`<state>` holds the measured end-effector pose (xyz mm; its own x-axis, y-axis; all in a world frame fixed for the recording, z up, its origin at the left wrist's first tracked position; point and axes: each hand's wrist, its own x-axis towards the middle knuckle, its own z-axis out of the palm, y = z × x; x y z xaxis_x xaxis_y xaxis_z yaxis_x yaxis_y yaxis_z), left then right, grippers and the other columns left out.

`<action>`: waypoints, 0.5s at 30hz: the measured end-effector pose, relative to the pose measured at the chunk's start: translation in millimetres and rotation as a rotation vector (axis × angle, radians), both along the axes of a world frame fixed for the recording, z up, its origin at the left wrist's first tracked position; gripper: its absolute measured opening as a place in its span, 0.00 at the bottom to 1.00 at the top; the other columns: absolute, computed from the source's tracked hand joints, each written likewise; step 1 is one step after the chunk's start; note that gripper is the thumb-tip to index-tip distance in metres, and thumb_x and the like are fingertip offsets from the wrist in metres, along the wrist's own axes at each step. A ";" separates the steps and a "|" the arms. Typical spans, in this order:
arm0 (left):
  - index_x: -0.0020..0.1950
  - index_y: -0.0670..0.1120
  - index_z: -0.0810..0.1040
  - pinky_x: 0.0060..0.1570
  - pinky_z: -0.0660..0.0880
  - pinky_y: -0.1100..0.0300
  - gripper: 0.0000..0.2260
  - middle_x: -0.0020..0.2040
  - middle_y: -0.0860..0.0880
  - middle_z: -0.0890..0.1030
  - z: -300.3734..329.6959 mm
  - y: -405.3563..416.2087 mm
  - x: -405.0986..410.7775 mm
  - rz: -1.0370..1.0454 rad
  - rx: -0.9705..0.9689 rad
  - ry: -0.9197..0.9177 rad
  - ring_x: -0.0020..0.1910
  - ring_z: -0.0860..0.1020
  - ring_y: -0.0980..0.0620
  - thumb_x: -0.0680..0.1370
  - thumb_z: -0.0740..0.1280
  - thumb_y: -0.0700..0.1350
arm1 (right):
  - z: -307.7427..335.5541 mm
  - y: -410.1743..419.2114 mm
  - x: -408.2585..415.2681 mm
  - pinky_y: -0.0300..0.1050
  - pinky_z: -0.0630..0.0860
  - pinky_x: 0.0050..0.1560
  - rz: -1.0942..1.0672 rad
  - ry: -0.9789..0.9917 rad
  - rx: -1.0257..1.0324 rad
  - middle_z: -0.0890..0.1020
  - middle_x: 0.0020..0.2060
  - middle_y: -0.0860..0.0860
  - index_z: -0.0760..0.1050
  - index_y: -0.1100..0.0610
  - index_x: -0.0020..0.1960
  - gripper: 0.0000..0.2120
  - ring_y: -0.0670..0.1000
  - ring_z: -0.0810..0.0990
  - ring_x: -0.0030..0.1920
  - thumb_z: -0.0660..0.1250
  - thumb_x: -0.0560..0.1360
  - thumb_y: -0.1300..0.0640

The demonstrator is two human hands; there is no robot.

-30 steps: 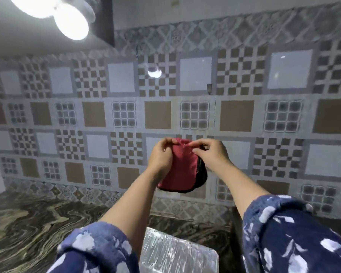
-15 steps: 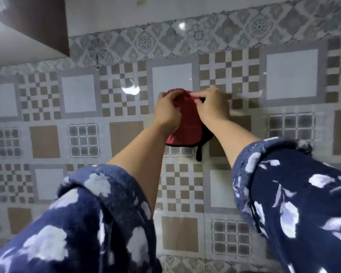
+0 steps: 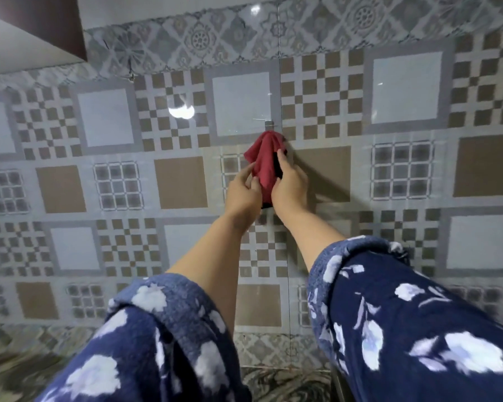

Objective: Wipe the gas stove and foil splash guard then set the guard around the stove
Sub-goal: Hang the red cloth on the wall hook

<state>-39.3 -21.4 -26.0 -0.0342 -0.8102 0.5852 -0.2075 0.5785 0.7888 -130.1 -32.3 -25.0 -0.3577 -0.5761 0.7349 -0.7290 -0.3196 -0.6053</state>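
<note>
**Cloth on wall hook, both hands on it**

Red cloth (image 3: 263,158) hanging from a small wall hook (image 3: 269,123), bunched at the top, draped down. Left hand (image 3: 243,192) cupped against the cloth's left edge, fingers loosely curled on the fabric. Right hand (image 3: 288,187) wrapped around the lower right side, clenched on the fabric with a dark trim showing under the fingers. Can't tell whether hanging up or taking down.

Stove and foil guard: not in view. Camera pointed at the wall, so no read on wiping progress or on guard placement.

Risks:
- Only a bunched corner caught on the hook; letting go early likely drops the cloth toward the counter.
- Tugging downward could strain the hook; fixing not visible.
- Reaching across at full arm stretch, with loose sleeves (image 3: 418,314) hanging low over whatever sits below, unseen.

Surroundings: glossy patterned wall tiles (image 3: 404,91) in brown, grey and white, lamp glare reflected left of the hook. Dark marbled counter (image 3: 18,369) along the bottom edge, blurred. Corner of a cabinet (image 3: 35,21) top left.
</note>
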 end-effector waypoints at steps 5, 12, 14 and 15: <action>0.68 0.48 0.73 0.43 0.73 0.65 0.17 0.60 0.45 0.78 -25.1 42.9 28.1 0.159 0.085 -0.244 0.48 0.79 0.50 0.80 0.56 0.41 | -35.5 43.0 4.6 0.49 0.69 0.53 -0.080 0.022 0.200 0.71 0.67 0.52 0.69 0.49 0.68 0.20 0.56 0.73 0.61 0.55 0.79 0.61; 0.64 0.47 0.77 0.56 0.74 0.58 0.17 0.65 0.44 0.77 -101.7 137.2 99.4 0.164 0.386 -0.633 0.59 0.77 0.48 0.79 0.57 0.38 | -91.6 119.2 58.3 0.49 0.76 0.57 0.149 0.225 0.556 0.76 0.64 0.53 0.76 0.48 0.62 0.22 0.57 0.76 0.60 0.58 0.76 0.67; 0.64 0.45 0.77 0.64 0.70 0.57 0.16 0.65 0.44 0.77 -127.5 170.1 129.1 0.164 0.472 -0.710 0.62 0.76 0.48 0.79 0.59 0.38 | -117.9 144.0 82.7 0.47 0.76 0.56 0.288 0.238 0.636 0.77 0.63 0.52 0.77 0.47 0.61 0.20 0.56 0.78 0.58 0.59 0.76 0.65; 0.64 0.44 0.77 0.66 0.68 0.57 0.15 0.65 0.45 0.78 -141.6 186.2 146.2 0.182 0.507 -0.731 0.63 0.76 0.48 0.79 0.60 0.38 | -132.1 157.1 96.4 0.47 0.76 0.58 0.344 0.263 0.679 0.77 0.64 0.51 0.77 0.48 0.60 0.19 0.56 0.77 0.60 0.60 0.76 0.65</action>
